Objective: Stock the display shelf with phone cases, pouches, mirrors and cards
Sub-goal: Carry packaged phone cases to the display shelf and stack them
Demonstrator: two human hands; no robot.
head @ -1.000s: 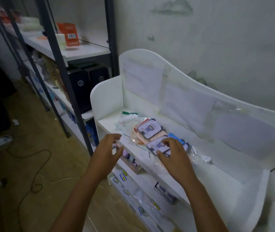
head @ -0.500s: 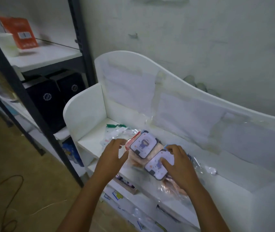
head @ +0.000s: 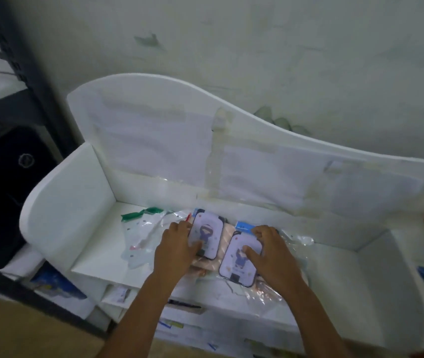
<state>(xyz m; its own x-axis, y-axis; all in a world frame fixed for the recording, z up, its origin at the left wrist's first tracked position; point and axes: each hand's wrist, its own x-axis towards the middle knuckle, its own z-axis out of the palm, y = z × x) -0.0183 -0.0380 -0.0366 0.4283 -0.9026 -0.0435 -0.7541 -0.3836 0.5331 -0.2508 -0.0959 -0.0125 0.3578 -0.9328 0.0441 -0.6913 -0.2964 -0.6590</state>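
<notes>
Both hands have closed in since a moment ago: the left hand now grips the rear cartoon-printed phone case, the right hand presses fingers on the front one, mid-front of the white display shelf; arranging is underway.
</notes>
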